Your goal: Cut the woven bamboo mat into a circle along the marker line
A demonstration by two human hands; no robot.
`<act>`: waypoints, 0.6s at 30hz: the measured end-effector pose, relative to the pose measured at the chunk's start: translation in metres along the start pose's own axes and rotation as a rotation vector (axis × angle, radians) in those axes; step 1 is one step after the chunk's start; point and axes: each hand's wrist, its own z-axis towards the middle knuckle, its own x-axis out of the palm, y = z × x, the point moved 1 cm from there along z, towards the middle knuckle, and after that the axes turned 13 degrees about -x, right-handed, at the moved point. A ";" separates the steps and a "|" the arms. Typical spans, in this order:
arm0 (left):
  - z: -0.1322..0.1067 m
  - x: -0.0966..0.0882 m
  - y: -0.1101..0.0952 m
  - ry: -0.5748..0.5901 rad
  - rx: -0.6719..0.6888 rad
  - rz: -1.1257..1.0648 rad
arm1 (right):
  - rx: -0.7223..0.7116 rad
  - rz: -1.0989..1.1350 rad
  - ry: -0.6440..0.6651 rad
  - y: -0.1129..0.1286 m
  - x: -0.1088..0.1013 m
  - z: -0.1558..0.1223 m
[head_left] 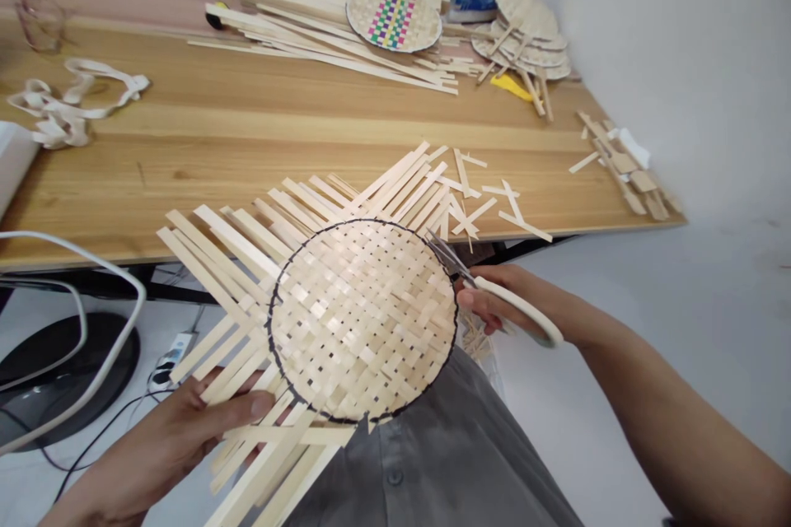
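A round woven fan point(364, 321) of pale bamboo strips, edged with a dark stitched line, is held up in front of me. Loose strip ends stick out along its left, top and lower-left sides, while the right edge is cut close to the line. My left hand point(210, 420) grips the strips at the lower left, thumb on top. In my right hand point(488, 296) are white-handled scissors point(519, 309), their blades partly apart at the fan's upper-right rim. Some right-hand fingers are hidden behind the handle.
Cut strip pieces point(485, 202) lie on the wooden table point(203, 148). Long strips point(309, 25), a colourful woven disc point(395, 18) and stacked fans point(525, 33) are at the back. A white band point(80, 99) lies left; a white cable point(133, 288) loops at lower left.
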 end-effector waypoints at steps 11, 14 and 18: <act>-0.005 0.005 -0.005 0.023 0.013 0.015 | -0.064 0.036 0.033 -0.003 -0.002 0.014; -0.004 0.004 -0.003 0.030 0.008 -0.002 | -0.078 0.048 0.019 -0.004 -0.001 0.014; -0.003 0.003 -0.001 0.003 0.006 -0.035 | -0.076 0.090 -0.032 -0.002 0.004 0.015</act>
